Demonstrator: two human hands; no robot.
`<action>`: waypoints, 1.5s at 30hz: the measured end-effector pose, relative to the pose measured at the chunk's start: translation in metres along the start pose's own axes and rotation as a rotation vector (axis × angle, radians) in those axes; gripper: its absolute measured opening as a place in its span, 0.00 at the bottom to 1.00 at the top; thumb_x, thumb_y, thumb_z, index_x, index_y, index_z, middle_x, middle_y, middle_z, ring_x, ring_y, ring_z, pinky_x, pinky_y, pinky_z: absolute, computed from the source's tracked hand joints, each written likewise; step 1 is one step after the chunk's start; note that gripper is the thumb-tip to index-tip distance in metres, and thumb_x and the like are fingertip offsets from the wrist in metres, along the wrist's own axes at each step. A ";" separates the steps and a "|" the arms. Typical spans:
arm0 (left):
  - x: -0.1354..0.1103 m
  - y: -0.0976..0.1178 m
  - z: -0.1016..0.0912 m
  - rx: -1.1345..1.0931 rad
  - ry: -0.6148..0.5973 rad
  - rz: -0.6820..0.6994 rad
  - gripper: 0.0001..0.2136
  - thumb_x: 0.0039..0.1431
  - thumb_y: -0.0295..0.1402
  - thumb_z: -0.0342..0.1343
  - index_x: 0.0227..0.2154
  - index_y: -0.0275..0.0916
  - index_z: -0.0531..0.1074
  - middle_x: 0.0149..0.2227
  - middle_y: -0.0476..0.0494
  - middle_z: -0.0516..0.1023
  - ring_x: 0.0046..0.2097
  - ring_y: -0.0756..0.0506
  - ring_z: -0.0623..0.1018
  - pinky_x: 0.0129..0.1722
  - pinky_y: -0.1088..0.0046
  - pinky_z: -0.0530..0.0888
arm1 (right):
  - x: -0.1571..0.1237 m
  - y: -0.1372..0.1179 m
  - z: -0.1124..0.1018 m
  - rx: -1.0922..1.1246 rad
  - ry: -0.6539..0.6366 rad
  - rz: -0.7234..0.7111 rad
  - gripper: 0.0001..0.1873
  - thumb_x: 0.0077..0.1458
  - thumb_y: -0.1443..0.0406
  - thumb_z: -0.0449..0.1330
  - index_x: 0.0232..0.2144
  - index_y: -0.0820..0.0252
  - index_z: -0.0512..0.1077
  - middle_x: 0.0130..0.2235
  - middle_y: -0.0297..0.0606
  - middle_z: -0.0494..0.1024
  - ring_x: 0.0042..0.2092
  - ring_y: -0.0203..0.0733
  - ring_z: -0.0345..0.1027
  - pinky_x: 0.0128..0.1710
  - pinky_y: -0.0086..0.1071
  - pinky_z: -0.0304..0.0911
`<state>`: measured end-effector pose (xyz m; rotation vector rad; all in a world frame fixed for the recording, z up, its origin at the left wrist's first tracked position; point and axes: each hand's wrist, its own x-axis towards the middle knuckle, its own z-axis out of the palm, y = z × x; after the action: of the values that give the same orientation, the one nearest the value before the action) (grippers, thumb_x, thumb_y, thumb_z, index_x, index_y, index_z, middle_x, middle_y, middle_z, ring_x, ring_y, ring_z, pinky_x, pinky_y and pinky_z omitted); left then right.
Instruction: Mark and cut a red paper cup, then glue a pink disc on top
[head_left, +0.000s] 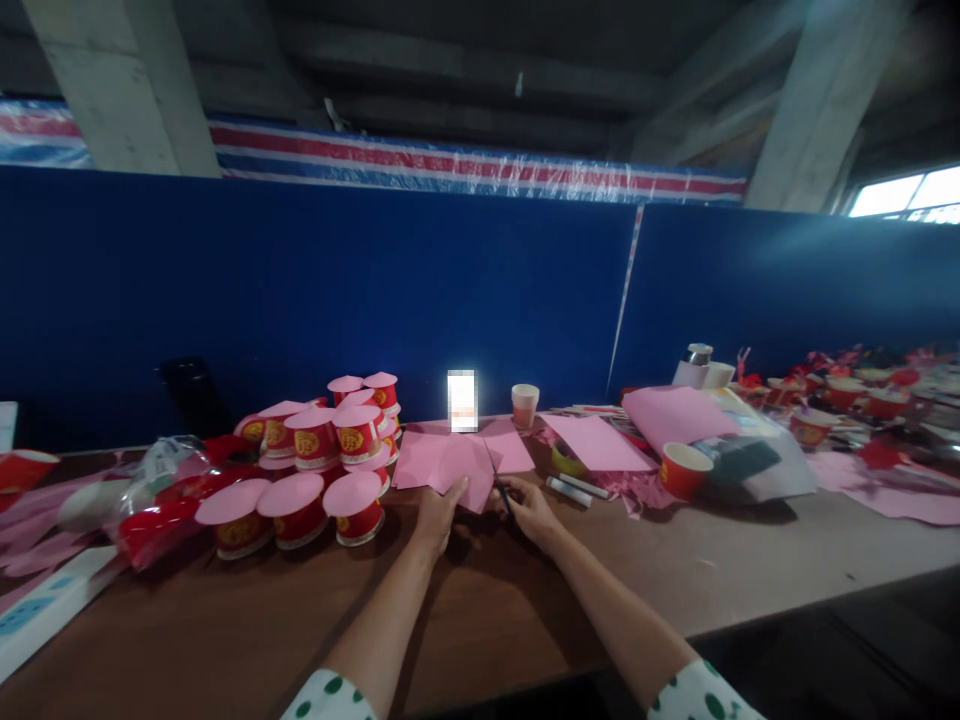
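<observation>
My left hand [439,515] grips a sheet of pink paper [463,468] by its lower edge, thumb on top. In my right hand [529,510] is a pair of dark scissors [502,490], whose blades point away from me at the sheet's right edge. Whether the blades are cutting into the paper, I cannot tell. More pink paper [512,445] lies flat behind and beside the held sheet. Left of my hands stand several red paper cups [360,525] turned upside down, with pink paper cone tops [352,493]; some are stacked.
A bright upright screen [463,402] and a paper cup [525,405] stand at the back. White markers [570,491], pink sheets [598,443] and a red cup [685,470] lie to the right. At left are a plastic bag [169,490] and a white power strip [56,605]. A blue partition [420,290] closes the back.
</observation>
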<state>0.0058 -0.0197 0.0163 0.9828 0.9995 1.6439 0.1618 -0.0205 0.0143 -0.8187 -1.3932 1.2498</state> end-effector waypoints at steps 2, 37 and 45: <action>0.000 0.000 0.000 -0.002 0.001 -0.005 0.19 0.37 0.37 0.65 0.33 0.29 0.74 0.31 0.38 0.79 0.38 0.42 0.77 0.41 0.65 0.71 | 0.000 0.002 -0.001 -0.002 -0.004 -0.005 0.17 0.42 0.58 0.64 0.33 0.62 0.74 0.19 0.28 0.66 0.20 0.29 0.57 0.20 0.24 0.56; 0.001 0.001 -0.001 -0.008 0.014 -0.046 0.17 0.36 0.35 0.65 0.31 0.31 0.73 0.27 0.42 0.79 0.34 0.44 0.77 0.35 0.68 0.73 | 0.000 0.001 0.000 -0.024 0.160 0.006 0.21 0.42 0.54 0.63 0.36 0.59 0.66 0.21 0.28 0.70 0.21 0.32 0.64 0.18 0.24 0.60; -0.001 0.003 0.000 -0.005 -0.023 -0.112 0.18 0.37 0.38 0.65 0.31 0.31 0.72 0.22 0.46 0.76 0.26 0.46 0.76 0.26 0.70 0.72 | 0.001 0.010 -0.002 -0.055 0.174 -0.042 0.19 0.43 0.57 0.62 0.22 0.56 0.53 0.18 0.24 0.64 0.18 0.30 0.58 0.16 0.22 0.51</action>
<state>0.0050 -0.0213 0.0189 0.9238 1.0165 1.5385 0.1621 -0.0165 0.0050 -0.9099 -1.3024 1.0854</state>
